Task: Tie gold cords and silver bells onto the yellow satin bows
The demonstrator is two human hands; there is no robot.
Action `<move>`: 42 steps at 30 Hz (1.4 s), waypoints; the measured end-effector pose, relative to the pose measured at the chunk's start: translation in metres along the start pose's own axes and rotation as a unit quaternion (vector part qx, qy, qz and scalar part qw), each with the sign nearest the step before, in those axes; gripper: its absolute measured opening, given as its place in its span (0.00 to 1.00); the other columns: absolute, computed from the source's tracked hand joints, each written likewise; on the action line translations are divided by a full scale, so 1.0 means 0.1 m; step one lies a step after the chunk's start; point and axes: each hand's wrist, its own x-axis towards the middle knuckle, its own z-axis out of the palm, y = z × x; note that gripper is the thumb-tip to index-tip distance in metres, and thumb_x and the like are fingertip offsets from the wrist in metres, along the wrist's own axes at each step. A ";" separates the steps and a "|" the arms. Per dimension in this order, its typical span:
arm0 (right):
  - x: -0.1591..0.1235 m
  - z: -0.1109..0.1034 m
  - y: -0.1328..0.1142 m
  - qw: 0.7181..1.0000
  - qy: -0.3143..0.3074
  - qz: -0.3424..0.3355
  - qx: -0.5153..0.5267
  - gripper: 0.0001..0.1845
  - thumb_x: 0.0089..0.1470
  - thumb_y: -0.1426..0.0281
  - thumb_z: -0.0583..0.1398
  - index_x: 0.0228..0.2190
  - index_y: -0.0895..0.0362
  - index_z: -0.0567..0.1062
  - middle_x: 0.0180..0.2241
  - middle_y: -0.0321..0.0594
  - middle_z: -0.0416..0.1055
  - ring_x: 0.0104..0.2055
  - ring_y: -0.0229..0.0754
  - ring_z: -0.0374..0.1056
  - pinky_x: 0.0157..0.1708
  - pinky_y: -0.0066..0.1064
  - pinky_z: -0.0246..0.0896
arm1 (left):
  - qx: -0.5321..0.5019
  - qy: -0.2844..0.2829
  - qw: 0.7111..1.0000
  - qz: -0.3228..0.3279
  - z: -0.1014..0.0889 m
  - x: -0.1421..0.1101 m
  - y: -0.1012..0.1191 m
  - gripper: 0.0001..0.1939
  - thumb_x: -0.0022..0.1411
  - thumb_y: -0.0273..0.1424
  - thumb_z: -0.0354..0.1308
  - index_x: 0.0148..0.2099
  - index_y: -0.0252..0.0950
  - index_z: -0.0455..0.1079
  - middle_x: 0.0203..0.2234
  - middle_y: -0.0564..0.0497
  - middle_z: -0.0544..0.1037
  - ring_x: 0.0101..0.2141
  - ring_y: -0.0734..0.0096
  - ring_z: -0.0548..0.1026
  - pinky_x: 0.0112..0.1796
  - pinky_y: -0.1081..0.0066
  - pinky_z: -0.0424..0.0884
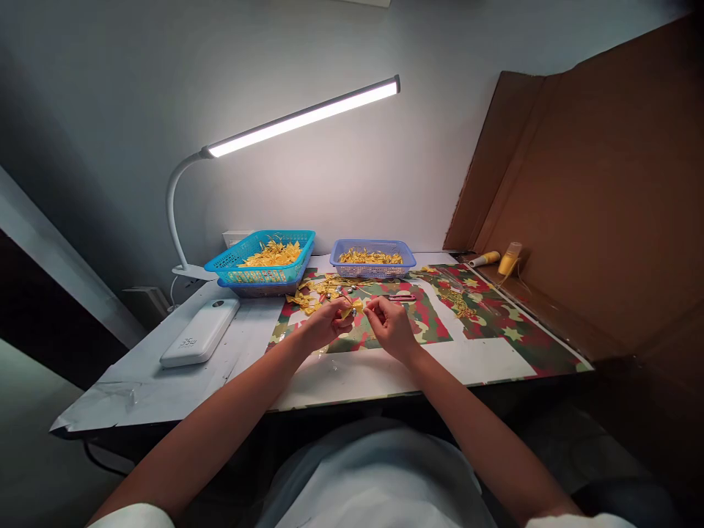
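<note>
While the ribbon (348,313) is pinched mid-frame by fingers of the left hand (328,323) and right hand (391,327), it could be misshapen by uneven pulling.

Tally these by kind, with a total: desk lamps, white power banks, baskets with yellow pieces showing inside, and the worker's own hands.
Desk lamp: 1
White power bank: 1
Baskets, turquoise basket and periwinkle basket: 2
Hands, left hand and right hand: 2
Total: 6
</note>
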 end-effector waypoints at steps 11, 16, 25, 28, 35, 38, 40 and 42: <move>0.00 -0.07 0.08 0.981 -0.021 -0.112 -0.156 0.08 0.60 0.71 0.51 0.29 0.56 0.68 0.25 0.39 0.70 0.24 0.37 0.63 0.26 0.27 0.55 | 0.005 0.020 0.999 -0.027 0.02 -0.02 0.02 0.10 0.46 0.24 0.57 0.24 0.36 0.56 0.13 0.63 0.53 0.13 0.85 0.49 0.17 0.79 0.49; 0.00 -0.08 0.09 0.971 -0.035 -0.129 -0.200 0.10 0.61 0.72 0.50 0.30 0.56 0.69 0.27 0.41 0.71 0.27 0.40 0.66 0.28 0.29 0.56 | 0.021 0.028 0.999 -0.038 0.01 -0.01 0.02 0.10 0.47 0.23 0.55 0.23 0.36 0.55 0.14 0.62 0.53 0.13 0.85 0.50 0.17 0.78 0.48; 0.00 -0.02 0.03 0.999 -0.010 -0.016 -0.045 0.09 0.57 0.69 0.54 0.26 0.55 0.66 0.20 0.33 0.63 0.19 0.34 0.56 0.21 0.27 0.51 | 0.004 0.025 0.999 -0.038 0.02 -0.02 0.03 0.10 0.47 0.24 0.57 0.24 0.35 0.57 0.14 0.62 0.54 0.13 0.85 0.50 0.17 0.78 0.49; 0.01 0.00 0.01 0.997 -0.017 0.060 0.037 0.10 0.55 0.65 0.56 0.24 0.55 0.66 0.17 0.30 0.58 0.17 0.32 0.51 0.18 0.26 0.45 | -0.007 0.012 0.999 -0.034 0.02 -0.02 0.03 0.10 0.47 0.24 0.58 0.25 0.36 0.57 0.14 0.62 0.54 0.13 0.85 0.50 0.17 0.79 0.49; 0.00 0.08 0.08 0.984 -0.024 0.122 0.129 0.15 0.51 0.57 0.59 0.24 0.55 0.66 0.17 0.29 0.55 0.18 0.31 0.47 0.17 0.26 0.41 | -0.003 -0.003 0.999 -0.035 0.01 -0.01 0.02 0.10 0.47 0.24 0.58 0.25 0.36 0.57 0.15 0.62 0.54 0.13 0.85 0.49 0.17 0.79 0.48; 0.01 0.11 0.09 0.977 -0.020 0.145 0.158 0.17 0.49 0.55 0.60 0.23 0.56 0.67 0.18 0.29 0.55 0.19 0.32 0.48 0.18 0.26 0.42 | 0.006 -0.001 0.999 -0.036 0.01 0.00 0.00 0.10 0.47 0.24 0.58 0.25 0.36 0.57 0.15 0.62 0.53 0.13 0.85 0.50 0.17 0.79 0.48; 0.01 0.12 0.09 0.970 -0.018 0.163 0.181 0.17 0.47 0.54 0.61 0.23 0.56 0.68 0.18 0.29 0.55 0.19 0.31 0.48 0.18 0.26 0.43 | 0.010 0.001 0.999 -0.032 0.01 0.00 -0.01 0.11 0.47 0.24 0.59 0.25 0.36 0.57 0.15 0.63 0.53 0.13 0.85 0.50 0.17 0.79 0.48; 0.02 0.12 0.08 0.962 -0.023 0.180 0.204 0.18 0.45 0.53 0.62 0.24 0.56 0.68 0.18 0.29 0.55 0.19 0.31 0.49 0.17 0.25 0.44 | 0.012 0.006 1.000 -0.019 0.01 0.00 -0.01 0.11 0.47 0.25 0.59 0.25 0.36 0.57 0.15 0.62 0.53 0.14 0.85 0.49 0.18 0.79 0.49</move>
